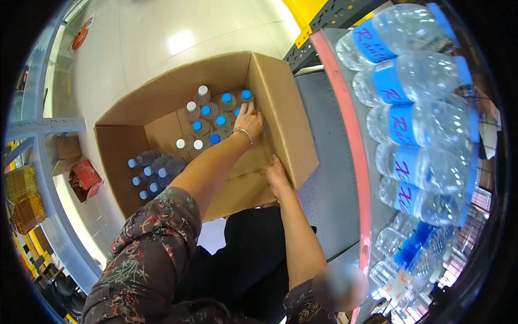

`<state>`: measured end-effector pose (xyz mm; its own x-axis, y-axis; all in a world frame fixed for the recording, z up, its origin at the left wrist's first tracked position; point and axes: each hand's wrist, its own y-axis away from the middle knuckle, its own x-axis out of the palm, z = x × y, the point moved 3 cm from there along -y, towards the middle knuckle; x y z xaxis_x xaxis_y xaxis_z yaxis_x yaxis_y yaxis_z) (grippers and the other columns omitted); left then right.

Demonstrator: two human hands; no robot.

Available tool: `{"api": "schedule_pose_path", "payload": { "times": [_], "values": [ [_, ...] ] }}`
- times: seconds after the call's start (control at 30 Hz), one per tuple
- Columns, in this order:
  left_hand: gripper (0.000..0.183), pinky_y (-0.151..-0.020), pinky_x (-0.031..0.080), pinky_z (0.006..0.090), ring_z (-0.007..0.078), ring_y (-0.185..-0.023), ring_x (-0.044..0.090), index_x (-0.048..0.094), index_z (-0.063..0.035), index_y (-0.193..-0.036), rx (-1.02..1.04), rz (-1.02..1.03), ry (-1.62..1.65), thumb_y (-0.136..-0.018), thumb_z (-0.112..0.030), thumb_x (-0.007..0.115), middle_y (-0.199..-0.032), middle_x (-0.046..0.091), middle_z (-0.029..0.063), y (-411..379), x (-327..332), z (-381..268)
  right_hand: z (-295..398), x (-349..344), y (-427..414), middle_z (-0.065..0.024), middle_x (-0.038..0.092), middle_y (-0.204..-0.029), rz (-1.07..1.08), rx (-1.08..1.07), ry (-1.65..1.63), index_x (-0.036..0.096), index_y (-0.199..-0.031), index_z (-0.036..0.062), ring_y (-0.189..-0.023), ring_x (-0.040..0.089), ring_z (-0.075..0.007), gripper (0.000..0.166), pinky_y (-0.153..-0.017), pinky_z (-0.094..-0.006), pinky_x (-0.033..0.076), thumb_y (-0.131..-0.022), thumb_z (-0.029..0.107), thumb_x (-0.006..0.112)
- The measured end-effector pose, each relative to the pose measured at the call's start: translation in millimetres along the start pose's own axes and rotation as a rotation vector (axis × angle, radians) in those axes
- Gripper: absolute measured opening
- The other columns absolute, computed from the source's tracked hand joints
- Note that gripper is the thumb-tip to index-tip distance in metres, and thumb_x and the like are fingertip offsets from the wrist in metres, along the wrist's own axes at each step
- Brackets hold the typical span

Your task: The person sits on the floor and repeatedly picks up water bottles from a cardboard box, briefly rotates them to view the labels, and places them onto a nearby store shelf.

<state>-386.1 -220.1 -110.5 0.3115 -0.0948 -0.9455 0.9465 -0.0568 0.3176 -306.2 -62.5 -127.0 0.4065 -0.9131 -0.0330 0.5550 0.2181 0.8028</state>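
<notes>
In the head view a large cardboard box (pixel 212 73) stands open before me. Inside it, small clear plastic bottles with blue and white caps (pixel 221 120) stand in a group at the far side. My left hand (pixel 249 121), with a bracelet at the wrist, reaches in over them. Its fingers touch a blue-capped bottle (pixel 246 95) by the right wall; whether they grip it is hidden. My right hand (pixel 276 174) lies against the box's near right wall, fingers apart. Several light-blue-capped bottles (pixel 156 170) lean at the box's left end, partly behind my left sleeve.
On the right, a metal shelf with a red edge (pixel 348 121) bears large water bottles with blue labels (pixel 421 121). Grey shelf uprights (pixel 30 127) stand at the left. A torn red carton (pixel 85 176) and a brown carton (pixel 66 152) lie on the floor there.
</notes>
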Motion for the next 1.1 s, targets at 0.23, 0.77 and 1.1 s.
{"api": "schedule_pose_path", "payload": {
  "times": [0.23,0.77,1.1],
  "values": [
    [0.023,-0.099,0.028,0.0406,0.0199,-0.101,0.052,0.063,-0.0094,-0.098,0.152,-0.056,0.104,-0.077,-0.019,0.060,-0.083,0.068,0.0049,-9.6,26.6,-2.2,-14.3,16.6,-54.6,-0.0211,0.030,-0.143,-0.143,-0.113,0.276,0.015,-0.142,-0.0022,-0.128,0.036,-0.0327,0.079,-0.101,-0.0349,0.036,-0.077,0.002,0.060],
    [0.032,-0.073,0.046,0.0430,0.0357,-0.085,0.060,0.053,-0.0051,-0.096,0.048,0.043,0.834,-0.070,-0.015,0.070,-0.085,0.064,0.0156,48.0,65.3,-30.8,-27.5,11.8,-79.9,-0.0137,0.063,-0.106,-0.146,-0.043,0.690,0.049,-0.123,0.0105,-0.097,0.060,-0.0262,0.050,-0.086,-0.0361,0.047,-0.076,0.014,0.067],
    [0.037,-0.065,0.044,0.0439,0.0406,-0.079,0.056,0.052,-0.0030,-0.096,-0.114,-0.144,1.043,-0.077,-0.029,0.070,-0.079,0.059,0.0198,100.2,10.1,5.0,34.0,14.6,5.8,-0.0247,0.061,-0.103,-0.070,-0.318,0.710,0.053,-0.115,0.0015,-0.099,0.058,-0.0400,0.061,-0.083,-0.0460,0.046,-0.070,0.035,0.076]
  ]
}}
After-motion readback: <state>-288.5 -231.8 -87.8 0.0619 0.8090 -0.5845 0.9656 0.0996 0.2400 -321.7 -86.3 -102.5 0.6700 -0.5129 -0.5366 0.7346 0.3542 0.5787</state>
